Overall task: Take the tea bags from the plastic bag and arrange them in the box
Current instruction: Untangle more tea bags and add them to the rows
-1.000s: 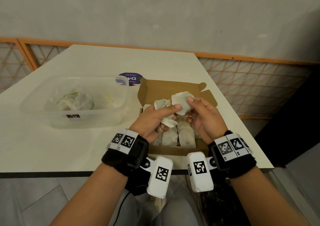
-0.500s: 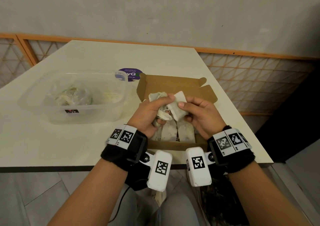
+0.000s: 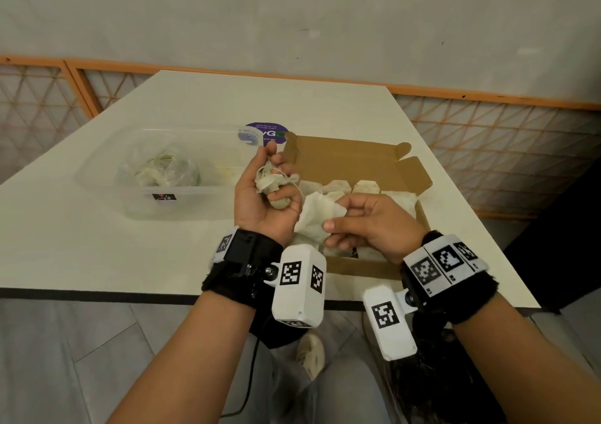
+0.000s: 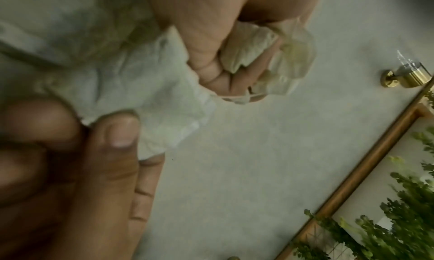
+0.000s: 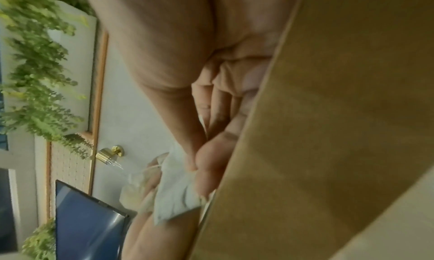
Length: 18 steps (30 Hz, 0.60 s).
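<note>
Right hand (image 3: 367,225) pinched on flat white tea bag (image 3: 317,217), held just above near end of open cardboard box (image 3: 361,160). Left hand (image 3: 263,199) raised palm-up beside it, fingers curled round crumpled tea bags and strings (image 3: 271,181). More tea bags (image 3: 366,186) seen lined inside box on white tabletop (image 3: 97,244). Farther left, plastic bag (image 3: 156,171) lies in clear tub (image 3: 195,202). Purple sticker (image 3: 266,130) visible beyond box.

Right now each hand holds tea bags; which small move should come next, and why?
Probably the right hand lowers its flat tea bag into the box, beside the bags lying there. The left hand grips a crumpled bunch, strings tangled.
</note>
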Each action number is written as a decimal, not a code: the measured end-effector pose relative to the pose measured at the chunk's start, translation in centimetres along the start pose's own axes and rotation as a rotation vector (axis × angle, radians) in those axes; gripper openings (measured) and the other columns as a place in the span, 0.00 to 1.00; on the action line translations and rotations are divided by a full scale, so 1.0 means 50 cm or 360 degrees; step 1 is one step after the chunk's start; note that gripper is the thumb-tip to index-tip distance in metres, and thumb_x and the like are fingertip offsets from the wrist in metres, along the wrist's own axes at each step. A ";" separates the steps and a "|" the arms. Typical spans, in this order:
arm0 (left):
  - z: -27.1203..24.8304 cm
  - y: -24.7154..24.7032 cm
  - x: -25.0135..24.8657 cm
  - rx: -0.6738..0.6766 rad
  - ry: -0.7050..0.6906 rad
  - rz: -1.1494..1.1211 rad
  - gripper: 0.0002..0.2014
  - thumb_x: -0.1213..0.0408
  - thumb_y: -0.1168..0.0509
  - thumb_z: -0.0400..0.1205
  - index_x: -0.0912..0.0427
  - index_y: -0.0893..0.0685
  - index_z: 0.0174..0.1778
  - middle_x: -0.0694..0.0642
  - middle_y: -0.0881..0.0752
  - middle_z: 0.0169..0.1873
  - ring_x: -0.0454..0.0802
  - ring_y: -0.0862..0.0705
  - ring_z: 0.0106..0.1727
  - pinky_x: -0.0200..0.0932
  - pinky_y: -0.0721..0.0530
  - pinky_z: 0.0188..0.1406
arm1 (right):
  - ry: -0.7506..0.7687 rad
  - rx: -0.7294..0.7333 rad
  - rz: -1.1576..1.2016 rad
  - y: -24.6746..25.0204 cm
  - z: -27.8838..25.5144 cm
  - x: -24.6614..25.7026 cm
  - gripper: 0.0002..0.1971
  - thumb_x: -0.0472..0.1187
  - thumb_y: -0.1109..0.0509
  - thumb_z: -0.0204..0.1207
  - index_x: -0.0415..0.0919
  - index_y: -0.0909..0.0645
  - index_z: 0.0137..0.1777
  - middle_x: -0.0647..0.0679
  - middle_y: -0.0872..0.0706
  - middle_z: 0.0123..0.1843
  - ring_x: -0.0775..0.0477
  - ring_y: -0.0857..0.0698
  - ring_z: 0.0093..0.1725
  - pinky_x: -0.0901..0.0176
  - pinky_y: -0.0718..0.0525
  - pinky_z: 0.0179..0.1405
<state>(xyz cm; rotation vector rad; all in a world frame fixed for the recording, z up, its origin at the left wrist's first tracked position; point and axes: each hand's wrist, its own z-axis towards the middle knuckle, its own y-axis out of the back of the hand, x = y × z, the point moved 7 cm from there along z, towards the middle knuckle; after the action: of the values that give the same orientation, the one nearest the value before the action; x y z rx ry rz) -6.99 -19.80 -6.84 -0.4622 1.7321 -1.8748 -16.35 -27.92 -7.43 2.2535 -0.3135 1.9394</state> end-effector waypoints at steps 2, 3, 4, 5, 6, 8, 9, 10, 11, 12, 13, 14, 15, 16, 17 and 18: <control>-0.001 0.003 -0.004 0.0027 0.0000 -0.0037 0.08 0.69 0.27 0.71 0.61 0.16 0.44 0.52 0.19 0.32 0.44 0.20 0.29 0.34 0.27 0.11 | -0.0054 0.0072 -0.0089 -0.013 0.001 -0.006 0.06 0.23 0.30 0.70 0.33 0.20 0.40 0.44 0.12 0.27 0.54 0.14 0.24 0.70 0.17 0.22; -0.001 0.004 -0.004 0.0032 -0.0007 -0.0040 0.08 0.69 0.27 0.71 0.61 0.16 0.44 0.52 0.19 0.32 0.44 0.20 0.29 0.34 0.27 0.11 | -0.0073 0.0091 -0.0184 -0.018 0.000 -0.010 0.06 0.24 0.29 0.70 0.33 0.20 0.40 0.45 0.13 0.26 0.56 0.15 0.23 0.71 0.18 0.22; -0.001 0.006 -0.004 0.0032 -0.0012 -0.0044 0.08 0.69 0.27 0.71 0.61 0.16 0.44 0.52 0.19 0.32 0.44 0.20 0.29 0.33 0.27 0.12 | -0.0083 0.0097 -0.0295 -0.020 0.000 -0.013 0.05 0.25 0.28 0.70 0.33 0.19 0.40 0.46 0.13 0.26 0.57 0.17 0.22 0.71 0.20 0.21; 0.000 0.007 -0.005 0.0028 -0.0017 -0.0052 0.08 0.68 0.27 0.72 0.61 0.16 0.45 0.52 0.19 0.32 0.44 0.20 0.29 0.33 0.27 0.12 | -0.0083 0.0092 -0.0401 -0.021 0.000 -0.016 0.04 0.26 0.27 0.70 0.33 0.18 0.41 0.46 0.13 0.26 0.58 0.18 0.21 0.71 0.21 0.21; 0.000 0.009 -0.005 0.0022 -0.0020 -0.0062 0.07 0.67 0.28 0.73 0.61 0.16 0.45 0.52 0.19 0.32 0.44 0.20 0.29 0.33 0.27 0.12 | -0.0077 0.0076 -0.0486 -0.020 0.002 -0.019 0.04 0.27 0.26 0.69 0.34 0.18 0.41 0.46 0.14 0.27 0.58 0.19 0.21 0.71 0.22 0.21; 0.000 0.012 -0.006 0.0008 -0.0027 -0.0069 0.06 0.66 0.30 0.74 0.61 0.16 0.46 0.52 0.19 0.32 0.44 0.20 0.29 0.34 0.27 0.11 | -0.0051 0.0013 -0.0581 -0.017 0.002 -0.019 0.07 0.30 0.24 0.68 0.36 0.18 0.44 0.45 0.14 0.29 0.58 0.20 0.21 0.70 0.23 0.20; 0.000 0.013 -0.006 0.0006 -0.0029 -0.0064 0.07 0.67 0.29 0.74 0.61 0.16 0.46 0.52 0.19 0.32 0.44 0.20 0.29 0.34 0.26 0.12 | -0.0026 -0.0042 -0.0590 -0.014 0.002 -0.017 0.11 0.31 0.23 0.68 0.36 0.20 0.47 0.44 0.15 0.29 0.57 0.20 0.21 0.69 0.24 0.20; -0.001 0.013 -0.006 0.0011 -0.0028 -0.0055 0.08 0.67 0.28 0.72 0.60 0.16 0.45 0.52 0.19 0.32 0.44 0.20 0.29 0.34 0.26 0.12 | 0.0021 -0.0102 -0.0573 -0.011 0.002 -0.013 0.14 0.32 0.23 0.67 0.37 0.21 0.49 0.45 0.16 0.29 0.56 0.22 0.21 0.68 0.24 0.20; -0.001 0.012 -0.006 0.0016 -0.0028 -0.0040 0.09 0.68 0.27 0.71 0.60 0.16 0.45 0.52 0.19 0.32 0.44 0.20 0.29 0.33 0.27 0.12 | 0.0095 -0.0159 -0.0536 -0.008 0.001 -0.006 0.15 0.32 0.22 0.66 0.39 0.23 0.50 0.45 0.18 0.29 0.55 0.23 0.21 0.68 0.25 0.20; 0.000 0.013 -0.007 0.0023 -0.0028 -0.0025 0.09 0.68 0.27 0.71 0.60 0.16 0.45 0.52 0.19 0.33 0.43 0.20 0.29 0.33 0.27 0.12 | 0.0189 -0.0204 -0.0509 -0.006 -0.002 0.002 0.16 0.32 0.22 0.66 0.40 0.24 0.48 0.46 0.19 0.30 0.55 0.24 0.22 0.68 0.24 0.22; 0.000 0.013 -0.008 0.0028 -0.0026 -0.0013 0.09 0.67 0.26 0.71 0.60 0.16 0.45 0.52 0.19 0.33 0.43 0.20 0.30 0.33 0.27 0.12 | 0.0283 -0.0232 -0.0517 -0.006 -0.005 0.009 0.15 0.32 0.22 0.65 0.42 0.24 0.46 0.47 0.21 0.31 0.56 0.25 0.25 0.68 0.24 0.24; 0.000 0.012 -0.007 0.0032 -0.0019 -0.0008 0.09 0.67 0.26 0.71 0.60 0.16 0.45 0.52 0.19 0.33 0.43 0.20 0.30 0.33 0.26 0.13 | 0.0359 -0.0243 -0.0571 -0.007 -0.009 0.014 0.13 0.33 0.21 0.65 0.44 0.23 0.43 0.48 0.23 0.33 0.56 0.26 0.27 0.68 0.25 0.27; -0.001 0.011 -0.006 0.0023 -0.0013 -0.0005 0.09 0.67 0.27 0.72 0.60 0.17 0.45 0.52 0.19 0.33 0.42 0.20 0.30 0.33 0.26 0.13 | 0.0407 -0.0237 -0.0649 -0.012 -0.011 0.016 0.10 0.35 0.21 0.66 0.45 0.21 0.41 0.48 0.24 0.34 0.56 0.27 0.29 0.68 0.25 0.30; -0.001 0.012 -0.006 0.0001 -0.0015 0.0002 0.08 0.66 0.28 0.72 0.59 0.17 0.46 0.52 0.19 0.33 0.42 0.20 0.30 0.33 0.26 0.13 | 0.0420 -0.0211 -0.0732 -0.018 -0.012 0.015 0.07 0.38 0.22 0.67 0.45 0.17 0.40 0.48 0.25 0.36 0.55 0.27 0.31 0.67 0.26 0.32; -0.002 0.014 -0.006 -0.0034 -0.0027 0.0018 0.07 0.64 0.30 0.74 0.59 0.17 0.46 0.51 0.19 0.33 0.41 0.20 0.29 0.32 0.27 0.13 | 0.0411 -0.0157 -0.0819 -0.026 -0.013 0.012 0.03 0.40 0.23 0.68 0.44 0.14 0.41 0.47 0.24 0.38 0.55 0.26 0.33 0.66 0.25 0.35; -0.003 0.016 -0.005 -0.0071 -0.0042 0.0048 0.07 0.62 0.33 0.75 0.58 0.18 0.47 0.51 0.19 0.33 0.41 0.20 0.29 0.31 0.27 0.14 | 0.0395 -0.0095 -0.0918 -0.034 -0.013 0.006 0.04 0.42 0.24 0.70 0.44 0.12 0.42 0.46 0.25 0.40 0.55 0.26 0.36 0.66 0.26 0.38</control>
<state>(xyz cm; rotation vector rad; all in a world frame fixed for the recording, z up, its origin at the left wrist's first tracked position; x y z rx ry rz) -6.72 -19.56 -7.61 -0.4729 1.7569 -1.8044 -16.49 -26.12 -7.00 1.7683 0.2781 1.8192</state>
